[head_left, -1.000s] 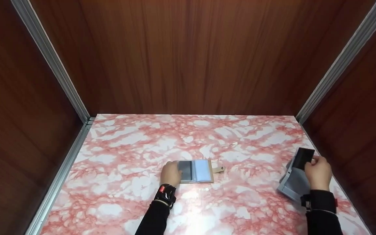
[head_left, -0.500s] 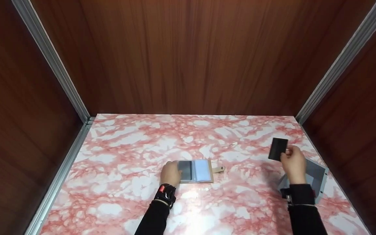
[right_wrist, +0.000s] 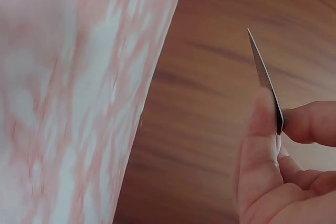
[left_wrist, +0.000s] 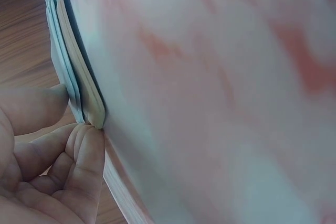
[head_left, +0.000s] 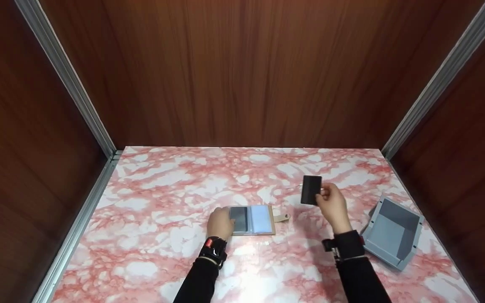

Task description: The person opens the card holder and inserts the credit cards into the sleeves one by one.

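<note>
A card holder (head_left: 261, 219) with clear sleeves lies spread open on the table, its tan strap with a snap pointing right. At its left edge my left hand (head_left: 220, 224) pinches it. The left wrist view shows the thumb on the sleeves of the card holder (left_wrist: 79, 72) and curled fingers at its lower corner. Farther right, my right hand (head_left: 333, 206) holds a thin black card (head_left: 311, 189) upright above the table. Seen edge-on in the right wrist view, the card (right_wrist: 265, 77) is pinched between thumb and fingers.
A grey bin (head_left: 394, 231) sits tilted at the right, close to the side wall. The red-and-white marbled table (head_left: 175, 181) is enclosed by brown wood-grain panels (head_left: 242, 75) at the back and both sides.
My right hand has drawn the black card out of the grey bin and carried it left toward the card holder. The bin has turned and now shows its inside. My left hand stays put.
</note>
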Tool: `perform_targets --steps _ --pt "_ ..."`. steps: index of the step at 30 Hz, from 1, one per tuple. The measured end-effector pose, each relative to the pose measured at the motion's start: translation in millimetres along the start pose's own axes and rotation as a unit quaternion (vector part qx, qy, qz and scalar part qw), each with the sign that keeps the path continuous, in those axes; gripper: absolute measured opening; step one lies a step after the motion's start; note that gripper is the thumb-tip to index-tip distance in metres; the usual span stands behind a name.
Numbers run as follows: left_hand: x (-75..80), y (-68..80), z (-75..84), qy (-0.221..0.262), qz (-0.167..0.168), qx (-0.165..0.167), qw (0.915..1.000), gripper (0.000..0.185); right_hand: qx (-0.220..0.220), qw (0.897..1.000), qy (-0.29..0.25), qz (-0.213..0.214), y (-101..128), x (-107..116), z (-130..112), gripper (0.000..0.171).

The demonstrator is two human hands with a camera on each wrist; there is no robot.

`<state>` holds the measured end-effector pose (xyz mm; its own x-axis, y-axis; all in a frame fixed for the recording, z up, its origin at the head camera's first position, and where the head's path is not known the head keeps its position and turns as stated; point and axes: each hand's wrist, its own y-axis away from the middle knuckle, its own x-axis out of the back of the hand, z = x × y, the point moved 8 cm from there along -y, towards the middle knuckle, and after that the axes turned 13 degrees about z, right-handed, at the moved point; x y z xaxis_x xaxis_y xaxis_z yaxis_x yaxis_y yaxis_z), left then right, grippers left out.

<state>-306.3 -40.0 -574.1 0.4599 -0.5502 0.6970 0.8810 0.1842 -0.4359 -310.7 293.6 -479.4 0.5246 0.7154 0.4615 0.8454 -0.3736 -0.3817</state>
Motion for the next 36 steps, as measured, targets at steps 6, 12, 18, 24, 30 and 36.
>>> perform_targets --steps 6,12,18,24,30,36 --pt "-0.7 -0.5 -0.6 0.0 0.009 -0.007 0.9999 0.022 0.002 1.0 -0.019 -0.011 8 -27 -17 0.03" --pt "-0.4 -0.3 0.9 0.002 0.019 -0.017 0.9997 0.023 -0.006 0.998 -0.046 -0.034 18 -48 -29 0.03" --pt "-1.3 -1.1 -1.6 0.003 0.008 -0.009 0.9999 0.026 0.004 0.996 -0.072 -0.052 30 -67 -36 0.028" --pt "-1.5 -1.9 -2.6 0.004 0.0 -0.009 1.0 0.03 0.013 0.993 -0.08 -0.081 44 -82 -41 0.026" --pt "-0.4 -2.3 -1.5 0.017 -0.002 -0.013 0.9998 0.026 0.017 0.992 -0.093 -0.085 52 -90 -43 0.025" --pt "10.9 -6.7 -1.6 0.054 0.025 0.017 0.9981 0.015 0.031 0.991 -0.096 -0.084 56 -93 -44 0.026"
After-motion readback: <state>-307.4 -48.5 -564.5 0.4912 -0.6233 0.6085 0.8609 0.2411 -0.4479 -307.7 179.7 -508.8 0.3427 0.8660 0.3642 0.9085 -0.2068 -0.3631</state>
